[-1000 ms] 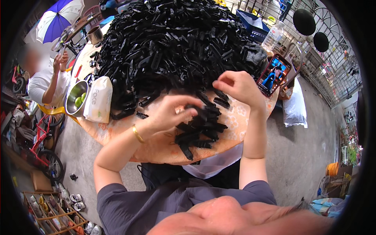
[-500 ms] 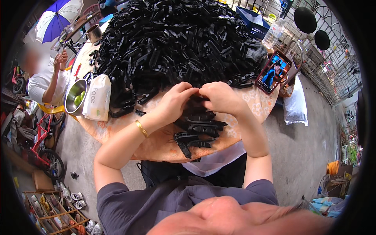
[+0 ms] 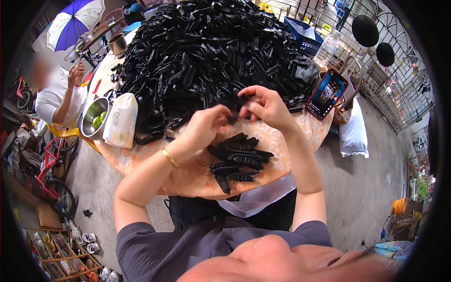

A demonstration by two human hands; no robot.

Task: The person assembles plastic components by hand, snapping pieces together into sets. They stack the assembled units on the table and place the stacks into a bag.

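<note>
Against the black pile [image 3: 202,56], what the hands [image 3: 268,109] hold is unclear.

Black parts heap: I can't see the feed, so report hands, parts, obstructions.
Left hand and right hand near the heap, fingers curled, holds unclear. Smaller black pile on the table. Phone right of heap, apart from both hands.

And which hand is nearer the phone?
Right: the right hand is left of the phone, slightly lower in view; the left hand is farther left.
</note>
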